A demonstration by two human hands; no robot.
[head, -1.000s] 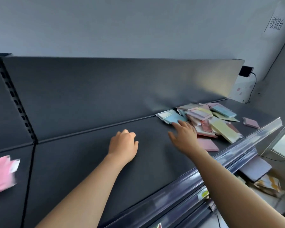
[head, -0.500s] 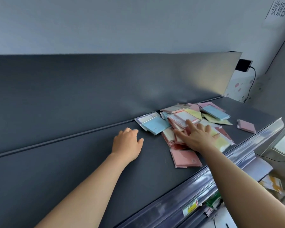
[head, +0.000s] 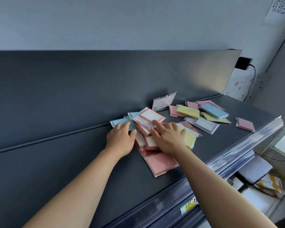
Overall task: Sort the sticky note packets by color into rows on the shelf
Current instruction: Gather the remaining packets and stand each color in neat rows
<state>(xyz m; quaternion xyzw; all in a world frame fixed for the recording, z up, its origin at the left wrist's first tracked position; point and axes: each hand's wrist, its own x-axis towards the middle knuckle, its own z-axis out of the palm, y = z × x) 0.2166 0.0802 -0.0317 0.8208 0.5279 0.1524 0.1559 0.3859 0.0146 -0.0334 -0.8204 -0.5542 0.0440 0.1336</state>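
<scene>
A loose pile of sticky note packets lies on the dark grey shelf (head: 56,162). My right hand (head: 169,137) lies flat with straight fingers on a stack of pink packets (head: 148,127). My left hand (head: 121,137) rests beside it, fingertips on a blue packet (head: 120,122) at the back edge. A pink packet (head: 160,163) lies nearest the front. A yellow packet (head: 190,137) sits just right of my right hand. Further right lie a yellow packet (head: 187,111), a blue one (head: 215,110), a lilac one (head: 204,125) and a lone pink one (head: 245,124).
The shelf's back panel (head: 72,89) rises behind the pile; one packet (head: 163,101) leans against it. A clear price rail (head: 237,155) runs along the front edge. A black adapter with a cable (head: 243,63) hangs on the wall at right. Boxes and papers (head: 262,181) sit below.
The view has shifted right. My left hand slid right to the blue packet. My right hand has dragged pink packets toward me, and the pile spread apart.
</scene>
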